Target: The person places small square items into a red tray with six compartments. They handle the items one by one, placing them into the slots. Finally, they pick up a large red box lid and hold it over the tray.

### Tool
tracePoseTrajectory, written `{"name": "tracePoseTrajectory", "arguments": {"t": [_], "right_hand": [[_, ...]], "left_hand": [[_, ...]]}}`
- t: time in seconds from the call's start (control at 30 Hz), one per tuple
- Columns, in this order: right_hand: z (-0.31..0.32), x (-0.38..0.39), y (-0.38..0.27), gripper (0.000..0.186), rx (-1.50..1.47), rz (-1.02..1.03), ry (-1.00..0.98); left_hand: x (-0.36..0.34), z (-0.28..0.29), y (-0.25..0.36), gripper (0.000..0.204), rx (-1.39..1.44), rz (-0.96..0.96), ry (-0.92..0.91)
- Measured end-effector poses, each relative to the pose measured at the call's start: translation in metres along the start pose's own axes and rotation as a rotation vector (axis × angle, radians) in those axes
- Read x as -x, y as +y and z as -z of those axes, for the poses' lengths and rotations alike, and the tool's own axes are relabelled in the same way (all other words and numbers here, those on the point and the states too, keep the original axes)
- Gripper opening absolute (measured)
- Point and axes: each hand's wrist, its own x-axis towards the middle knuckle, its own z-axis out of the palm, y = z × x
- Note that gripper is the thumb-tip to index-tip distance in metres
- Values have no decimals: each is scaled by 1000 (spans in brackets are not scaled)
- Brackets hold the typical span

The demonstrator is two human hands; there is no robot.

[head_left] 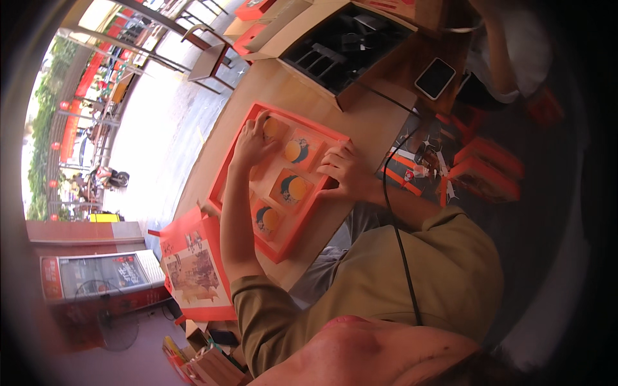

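Observation:
A shallow orange-red box (300, 222) lies open on the brown table in front of me. Inside it sit several square packets, each printed with a yellow disc and dark shapes, such as the middle packet (293, 188). My left hand (251, 145) reaches over the far left part of the box, fingers apart and bent down beside the far packet (275, 127). Its fingertips are partly hidden. Across the right rim lies my right hand (341, 170), thumb spread from the fingers, with the fingertips near the packets. Neither hand visibly lifts anything.
A printed red lid-like panel (193, 276) leans left of the box. Beyond stands an open carton (351, 48) with dark contents. A phone (435, 78) and another person's arm (499, 55) are at far right. A black cable (400, 248) hangs before me. Red boxes (487, 168) are at right.

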Motion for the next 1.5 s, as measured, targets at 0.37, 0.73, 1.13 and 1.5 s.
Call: {"name": "tracePoseTrajectory", "arguments": {"t": [0.37, 0.73, 1.13, 1.5], "right_hand": [[0, -2, 1, 62, 2, 12, -6], [3, -5, -7, 62, -9, 41, -66], [-16, -26, 3, 53, 103, 9, -217], [-96, -101, 33, 50, 436, 64, -338]], "left_hand": [[-1, -2, 6, 96, -115, 28, -66], [11, -7, 22, 94, -223, 132, -87], [224, 73, 73, 84, -244, 260, 351], [502, -16, 30, 82, -155, 985, 654]]}}
